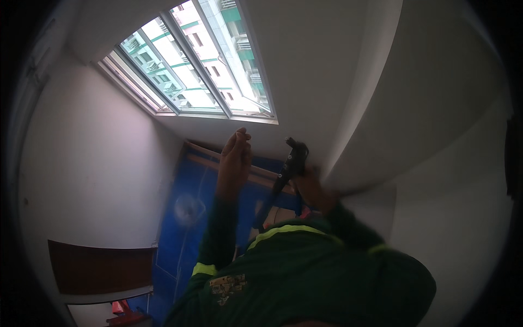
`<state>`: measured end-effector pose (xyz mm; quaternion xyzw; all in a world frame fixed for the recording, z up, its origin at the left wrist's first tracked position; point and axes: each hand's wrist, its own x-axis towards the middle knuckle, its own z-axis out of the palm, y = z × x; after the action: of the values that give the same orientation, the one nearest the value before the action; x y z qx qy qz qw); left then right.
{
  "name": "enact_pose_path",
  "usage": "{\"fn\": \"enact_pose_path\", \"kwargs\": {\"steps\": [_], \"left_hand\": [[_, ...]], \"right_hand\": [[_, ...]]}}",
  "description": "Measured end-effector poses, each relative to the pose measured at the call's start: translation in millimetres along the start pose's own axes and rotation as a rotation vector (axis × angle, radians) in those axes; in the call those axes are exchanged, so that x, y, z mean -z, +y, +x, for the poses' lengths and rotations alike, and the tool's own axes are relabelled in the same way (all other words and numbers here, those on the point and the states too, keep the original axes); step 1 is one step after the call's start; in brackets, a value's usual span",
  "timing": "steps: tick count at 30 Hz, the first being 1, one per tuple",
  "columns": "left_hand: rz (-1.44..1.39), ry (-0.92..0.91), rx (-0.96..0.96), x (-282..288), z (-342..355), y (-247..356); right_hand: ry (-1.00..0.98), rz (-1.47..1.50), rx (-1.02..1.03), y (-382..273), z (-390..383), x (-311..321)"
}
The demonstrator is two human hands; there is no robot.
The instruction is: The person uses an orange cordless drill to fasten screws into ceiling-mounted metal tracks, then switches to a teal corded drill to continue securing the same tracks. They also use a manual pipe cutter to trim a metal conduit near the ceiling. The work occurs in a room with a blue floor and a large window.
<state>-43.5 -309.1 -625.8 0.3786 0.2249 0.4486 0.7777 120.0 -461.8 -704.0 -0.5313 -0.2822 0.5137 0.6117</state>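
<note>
My left hand [234, 161] is raised in front of the wall below the window, its fingers bent and drawn together. Anything between the fingertips is too small or too dark to make out. To its right, my right hand [311, 188] is wrapped round a black handheld power tool [295, 157]. Several round screw heads show along the tool's dark casing, and its short nose points up toward the wall. The tool's exact kind is unclear in the dim light. The two hands are apart from each other.
A window [190, 65] with metal frames is set in the wall ahead. Wooden strips [259, 173] run low along that wall, over a blue floor [180, 234]. A blurred, pale, see-through thing [188, 210] is at the left. A dark brown panel [101, 267] stands at lower left.
</note>
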Motion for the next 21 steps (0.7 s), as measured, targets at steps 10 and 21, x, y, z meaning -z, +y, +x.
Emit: {"fn": "enact_pose_path", "kwargs": {"steps": [10, 21], "left_hand": [[0.243, 0.013, -0.012, -17.8, -11.4, -6.5], [0.378, 0.039, -0.075, -24.4, -12.5, -12.3]], "right_hand": [[-0.099, -0.125, -0.163, -4.4, -1.3, -22.1], [-0.098, -0.121, -0.185, 2.2, 4.0, -24.0]]}}
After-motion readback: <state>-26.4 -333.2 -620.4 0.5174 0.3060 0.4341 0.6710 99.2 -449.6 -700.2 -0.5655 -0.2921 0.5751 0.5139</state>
